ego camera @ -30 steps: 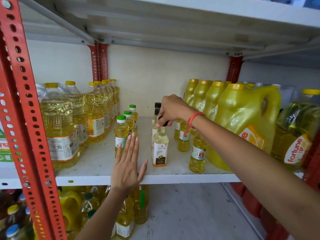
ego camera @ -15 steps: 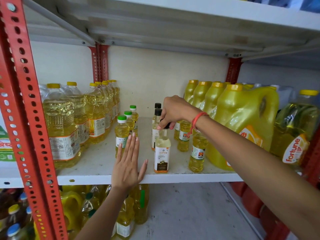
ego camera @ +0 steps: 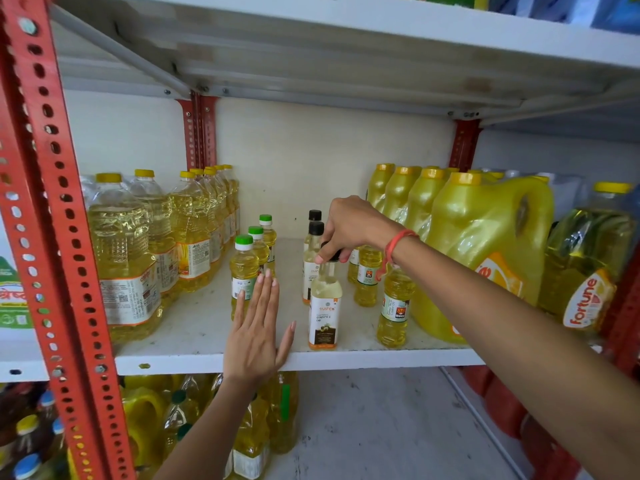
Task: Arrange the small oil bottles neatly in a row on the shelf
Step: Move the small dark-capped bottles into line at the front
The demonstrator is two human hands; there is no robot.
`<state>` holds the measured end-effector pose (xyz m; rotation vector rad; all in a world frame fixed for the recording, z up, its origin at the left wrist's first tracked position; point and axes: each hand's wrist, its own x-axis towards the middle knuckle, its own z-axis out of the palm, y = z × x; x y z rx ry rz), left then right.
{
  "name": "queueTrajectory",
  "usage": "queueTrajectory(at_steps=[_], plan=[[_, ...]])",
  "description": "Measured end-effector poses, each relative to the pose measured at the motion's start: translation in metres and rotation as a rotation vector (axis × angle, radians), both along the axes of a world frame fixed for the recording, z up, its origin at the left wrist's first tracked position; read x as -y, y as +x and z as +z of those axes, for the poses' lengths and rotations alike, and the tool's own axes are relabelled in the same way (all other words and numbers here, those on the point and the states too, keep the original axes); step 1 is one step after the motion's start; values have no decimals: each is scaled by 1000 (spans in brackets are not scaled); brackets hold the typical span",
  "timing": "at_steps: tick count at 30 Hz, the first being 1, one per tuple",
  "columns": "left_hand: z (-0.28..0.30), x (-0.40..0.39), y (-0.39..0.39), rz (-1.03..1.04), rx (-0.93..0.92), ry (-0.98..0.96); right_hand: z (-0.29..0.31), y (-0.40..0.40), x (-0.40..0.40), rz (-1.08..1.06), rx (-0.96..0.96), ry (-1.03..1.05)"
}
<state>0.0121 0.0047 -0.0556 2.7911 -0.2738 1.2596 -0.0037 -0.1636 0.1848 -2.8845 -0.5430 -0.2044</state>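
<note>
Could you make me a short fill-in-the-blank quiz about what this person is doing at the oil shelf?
1. The right hand grips the front coconut oil bottle by its ____.
2. The left hand is held ____, gripping nothing, by the shelf edge.
3. The three small bottles behind the left hand have ____ caps.
4. The big jug stands to the ____ of the coconut oil bottle.

Missing words: cap; open; green; right
</note>
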Motion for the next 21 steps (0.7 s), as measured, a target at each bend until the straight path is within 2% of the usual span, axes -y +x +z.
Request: queueTrajectory(at_steps=[12,15,17,21], plan=[[4,-8,-5,-3,-26,-48,1,0,-1,-24,22,-13],[2,-35,-10,14,1,-93,7,3,-9,-23,150,-8],[3,-60,-13,26,23,-103,13,4,-20,9,189,69],[5,-102,-19,47,23,-82,16,8,-56,100,90,151]])
